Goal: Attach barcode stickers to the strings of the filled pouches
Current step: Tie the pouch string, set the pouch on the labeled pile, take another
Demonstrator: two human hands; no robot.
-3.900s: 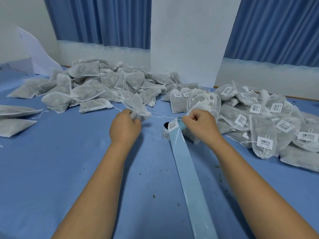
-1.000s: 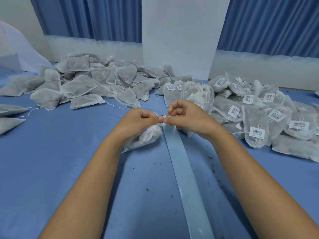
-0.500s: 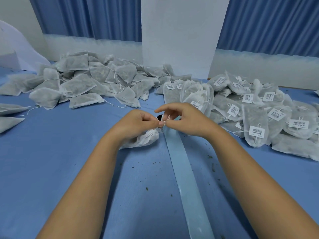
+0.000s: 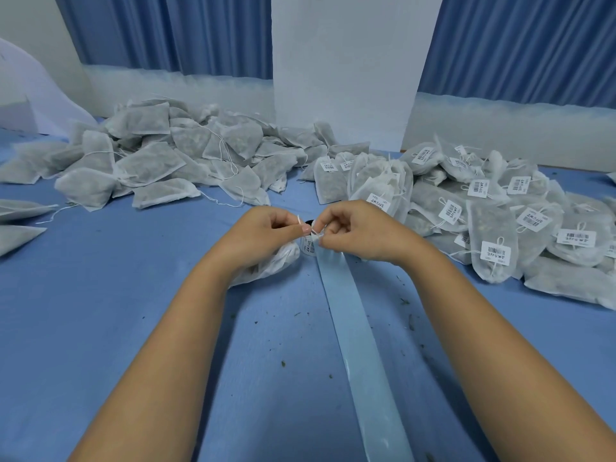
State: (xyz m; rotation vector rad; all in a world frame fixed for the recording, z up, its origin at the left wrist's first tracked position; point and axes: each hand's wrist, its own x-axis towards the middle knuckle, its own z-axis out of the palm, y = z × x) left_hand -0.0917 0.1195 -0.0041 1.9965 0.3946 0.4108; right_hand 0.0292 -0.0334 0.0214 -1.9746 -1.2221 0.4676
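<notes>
My left hand [image 4: 263, 236] and my right hand [image 4: 353, 233] meet at the table's middle. Their fingertips pinch a white string and a small sticker [image 4: 313, 232] between them. The pouch [image 4: 266, 266] of that string lies under my left hand, mostly hidden. Just behind the fingers stands the roll of barcode stickers [image 4: 308, 246]. Its pale blue backing strip [image 4: 360, 345] runs from there toward me.
A heap of unlabelled pouches [image 4: 150, 165] lies at the back left. Pouches with barcode labels [image 4: 493, 225] are piled at the right. A white panel [image 4: 343, 68] stands behind, against blue curtains. Dark crumbs dot the blue table cover [image 4: 100, 311].
My hands drew the pouch from the pile toward me and came together. Over the last second the right fingers curled down onto the string and sticker.
</notes>
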